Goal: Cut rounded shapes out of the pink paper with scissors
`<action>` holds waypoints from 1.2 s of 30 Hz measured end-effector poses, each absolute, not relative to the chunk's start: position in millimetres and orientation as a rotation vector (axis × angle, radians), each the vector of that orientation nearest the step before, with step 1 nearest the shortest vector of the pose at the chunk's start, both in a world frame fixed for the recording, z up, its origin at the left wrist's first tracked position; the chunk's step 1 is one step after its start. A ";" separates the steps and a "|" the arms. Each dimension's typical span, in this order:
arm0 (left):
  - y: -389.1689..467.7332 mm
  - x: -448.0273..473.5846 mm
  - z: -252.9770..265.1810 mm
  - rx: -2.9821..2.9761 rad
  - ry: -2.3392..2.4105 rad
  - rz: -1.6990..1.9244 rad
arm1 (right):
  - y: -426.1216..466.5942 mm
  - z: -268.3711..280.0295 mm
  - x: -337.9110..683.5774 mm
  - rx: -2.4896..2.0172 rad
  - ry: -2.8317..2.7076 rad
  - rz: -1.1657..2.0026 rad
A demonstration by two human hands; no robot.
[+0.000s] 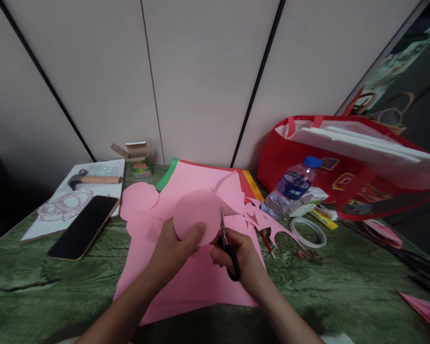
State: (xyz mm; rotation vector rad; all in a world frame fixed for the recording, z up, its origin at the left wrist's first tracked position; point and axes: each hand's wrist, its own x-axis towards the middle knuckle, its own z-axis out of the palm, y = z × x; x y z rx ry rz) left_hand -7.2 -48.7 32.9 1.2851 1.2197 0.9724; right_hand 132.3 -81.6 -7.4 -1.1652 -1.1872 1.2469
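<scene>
My left hand [181, 243] pinches a round piece of pink paper [197, 212], thumb on top and fingers underneath. In my right hand [241, 253] is a pair of scissors [230, 255] with black handles, the blades pointing away from me at the right edge of the circle. A narrow strip of pink paper stands out from the circle near the blades. Below both hands lie large pink sheets [193, 286] on the table. Left of the circle are more rounded pink pieces [141, 197]. Jagged pink offcuts [263, 217] lie to the right.
At left are a black phone [84, 229], a hammer [100, 179] and bead strings [64, 205]. A small open box [139, 160] stands behind. On the right are a water bottle [290, 186], a tape roll [308, 232], a pencil [267, 243] and a red bag [283, 143].
</scene>
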 end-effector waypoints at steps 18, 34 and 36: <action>-47.3 -5.7 33.2 1.181 1.180 1.017 | -82.6 1.4 128.0 -1.195 -1.122 1.269; -44.3 -5.0 28.5 1.108 1.044 1.125 | -83.6 2.0 127.5 -1.201 -1.115 1.283; -43.4 -4.8 25.6 1.123 1.015 1.149 | -83.9 2.8 127.5 -1.200 -1.120 1.276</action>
